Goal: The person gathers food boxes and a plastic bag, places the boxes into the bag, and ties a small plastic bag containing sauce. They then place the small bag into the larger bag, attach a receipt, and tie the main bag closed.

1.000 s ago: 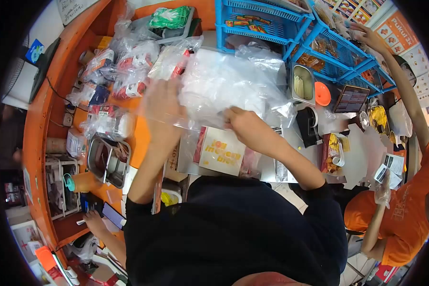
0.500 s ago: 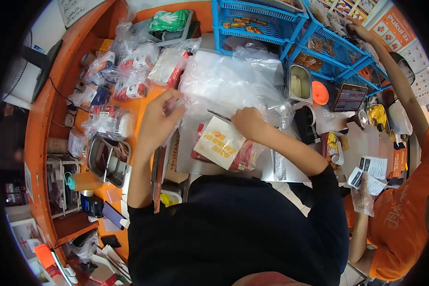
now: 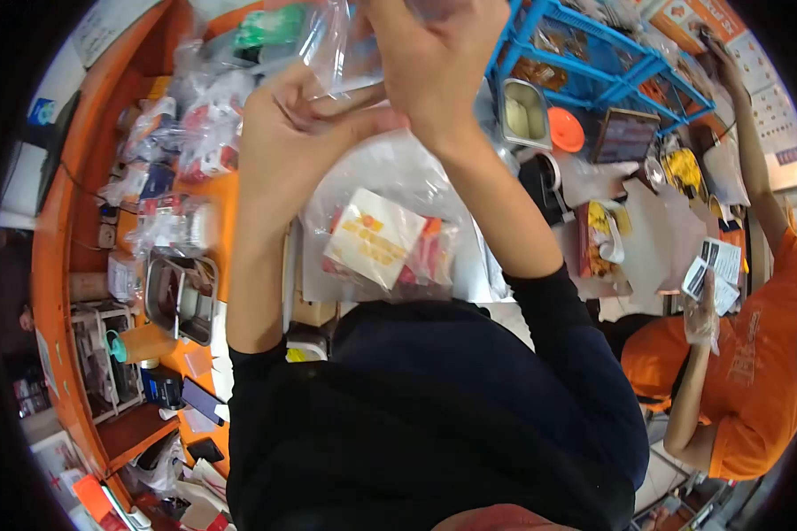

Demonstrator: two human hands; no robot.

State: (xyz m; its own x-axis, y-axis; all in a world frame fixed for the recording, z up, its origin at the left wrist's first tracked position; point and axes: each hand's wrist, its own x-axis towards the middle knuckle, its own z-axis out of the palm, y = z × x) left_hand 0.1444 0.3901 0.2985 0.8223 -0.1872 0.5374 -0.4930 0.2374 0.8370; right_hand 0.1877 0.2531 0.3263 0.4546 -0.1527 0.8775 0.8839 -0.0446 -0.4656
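Note:
A clear plastic bag (image 3: 396, 168) stands in front of me on the metal worktop, its upper part drawn up toward my hands. Inside it lie a white paper packet with yellow print (image 3: 374, 237) and red packages (image 3: 429, 252). My left hand (image 3: 297, 133) is closed at the gathered top of the bag, thumb reaching across to the right. Beside and above it, my right hand (image 3: 438, 75) grips the plastic too, its fingers partly cut off by the frame's top edge. Shiny clear film spreads between and above both hands.
Bagged packages (image 3: 208, 150) crowd the orange counter on the left, above a metal container (image 3: 181, 301). Blue racks (image 3: 584, 80), a metal tub (image 3: 524, 113) and an orange lid (image 3: 566, 130) stand at right. A co-worker in an orange shirt (image 3: 753, 389) holds paper slips (image 3: 715, 270).
Both my hands have risen and come together, pulling the bag's top upward. The dark, thin object near my right hand no longer shows. The co-worker's hand with slips has shifted right.

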